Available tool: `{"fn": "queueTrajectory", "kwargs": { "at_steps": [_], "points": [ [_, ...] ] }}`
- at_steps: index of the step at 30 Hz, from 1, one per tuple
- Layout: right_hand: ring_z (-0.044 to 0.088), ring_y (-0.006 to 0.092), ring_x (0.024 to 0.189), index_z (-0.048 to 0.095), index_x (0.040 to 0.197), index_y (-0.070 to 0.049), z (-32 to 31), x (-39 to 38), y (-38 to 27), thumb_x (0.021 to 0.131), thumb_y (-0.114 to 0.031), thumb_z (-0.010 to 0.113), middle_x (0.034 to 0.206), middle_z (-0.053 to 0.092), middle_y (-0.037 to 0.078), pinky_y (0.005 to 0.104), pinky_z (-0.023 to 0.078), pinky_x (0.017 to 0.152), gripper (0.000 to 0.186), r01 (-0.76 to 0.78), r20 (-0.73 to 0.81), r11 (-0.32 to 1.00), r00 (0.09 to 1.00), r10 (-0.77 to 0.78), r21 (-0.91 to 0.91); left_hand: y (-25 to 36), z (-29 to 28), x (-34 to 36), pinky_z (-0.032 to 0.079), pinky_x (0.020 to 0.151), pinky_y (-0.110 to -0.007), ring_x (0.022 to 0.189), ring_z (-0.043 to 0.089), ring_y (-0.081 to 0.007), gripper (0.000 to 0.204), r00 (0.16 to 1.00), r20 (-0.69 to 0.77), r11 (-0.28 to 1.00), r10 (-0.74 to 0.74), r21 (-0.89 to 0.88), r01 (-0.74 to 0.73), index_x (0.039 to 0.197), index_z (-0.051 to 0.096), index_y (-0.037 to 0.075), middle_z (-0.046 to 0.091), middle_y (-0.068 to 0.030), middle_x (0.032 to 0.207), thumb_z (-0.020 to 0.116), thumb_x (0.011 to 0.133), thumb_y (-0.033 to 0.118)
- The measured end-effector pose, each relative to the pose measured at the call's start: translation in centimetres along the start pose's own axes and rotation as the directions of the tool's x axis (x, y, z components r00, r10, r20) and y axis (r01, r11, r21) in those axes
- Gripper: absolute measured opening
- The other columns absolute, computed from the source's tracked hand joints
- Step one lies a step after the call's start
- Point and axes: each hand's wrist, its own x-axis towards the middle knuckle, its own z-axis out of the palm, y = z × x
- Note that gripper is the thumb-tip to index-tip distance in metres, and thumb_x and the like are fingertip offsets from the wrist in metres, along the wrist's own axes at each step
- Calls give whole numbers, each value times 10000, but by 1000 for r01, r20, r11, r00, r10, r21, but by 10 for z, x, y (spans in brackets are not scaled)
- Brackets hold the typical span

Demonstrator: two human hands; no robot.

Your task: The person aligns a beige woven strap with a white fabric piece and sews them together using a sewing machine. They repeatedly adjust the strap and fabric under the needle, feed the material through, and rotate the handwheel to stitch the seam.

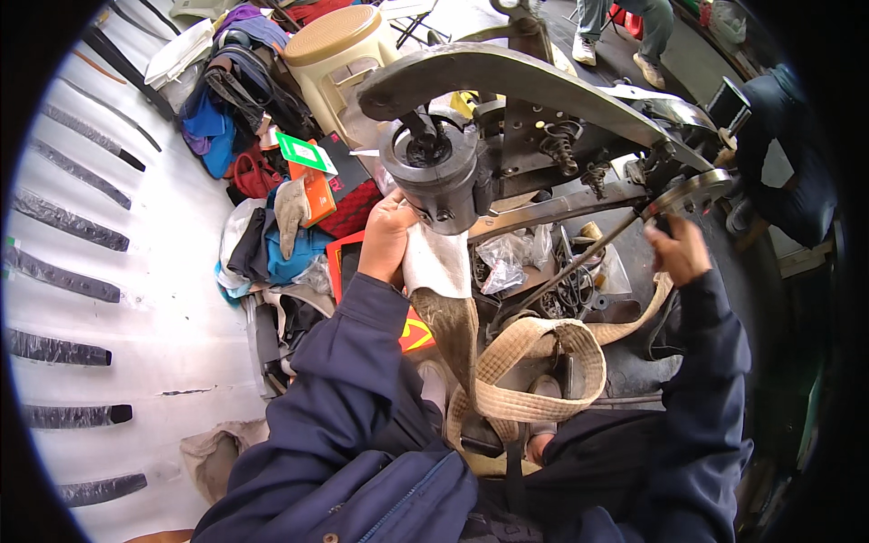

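Note:
A worn grey hand-cranked sewing machine [529,65] stands before me, its round metal head [437,176] above my left hand. My left hand [387,237] is closed on the edge of a white cloth piece [438,262] just under that head. Below the white piece hangs a brownish fabric strip [453,330]. Beige quilted webbing strap [543,398] loops over my lap and runs up toward the right. My right hand [681,249] is at the handwheel [695,192], fingers curled round its dark handle. The needle area is hidden from view.
At the left lie bags and clothes [237,90], a red bag [256,172] and an orange box [319,201]. Behind them stands a beige stool [337,45]. Plastic bags [509,258] and small parts sit under the machine. Other people's legs [625,27] show at the back.

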Motion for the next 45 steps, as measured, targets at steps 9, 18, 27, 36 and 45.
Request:
{"fn": "queueTrajectory", "kwargs": {
  "at_steps": [9, 18, 27, 36, 45],
  "points": [
    [608, 482, 931, 594, 1066, -33, -88, 49, 26, 971, -308, 589, 968, 660, 270, 498, 464, 776, 291, -137, -488, 872, 864, -126, -469, -5, -1, 6, 526, 847, -276, 920, 677, -140, 314, 998, -40, 988, -47, -146, 41, 1195, 642, -24, 717, -63, 1087, 586, 887, -3],
    [607, 485, 955, 587, 1078, -43, -101, 53, 44, 956, -297, 602, 971, 654, 276, 499, 463, 789, 282, -66, -431, 891, 889, -152, -449, -2, 0, 2, 528, 841, -282, 902, 676, -148, 339, 998, -39, 996, -42, -74, 39, 1179, 638, -32, 713, -73, 1079, 535, 856, -25],
    [620, 463, 1084, 611, 1148, -89, -46, 64, 101, 918, -332, 641, 1099, 685, 258, 516, 497, 884, 335, -248, -381, 796, 924, 23, -553, -3, -1, 3, 509, 872, -265, 923, 662, -126, 332, 1000, -23, 998, -10, -61, 8, 1168, 651, -21, 712, -52, 1082, 555, 850, -28],
    [563, 153, 541, 628, 1030, -14, -33, 3, -18, 943, -152, 646, 677, 573, 78, 335, 456, 510, 164, 90, -109, 985, 988, -106, -144, 2, 3, 1, 518, 864, -273, 928, 674, -141, 318, 999, -47, 999, -18, -33, 17, 1163, 651, -24, 716, -60, 1087, 554, 860, -15],
    [602, 497, 1004, 576, 1081, -39, -88, 48, 29, 944, -268, 629, 1014, 667, 280, 517, 468, 801, 273, -70, -474, 862, 856, -207, -503, 3, 4, 3, 512, 876, -270, 934, 667, -139, 300, 997, -58, 989, 53, 138, -45, 1140, 666, -23, 714, -64, 1097, 551, 864, -2]
  ]
}}
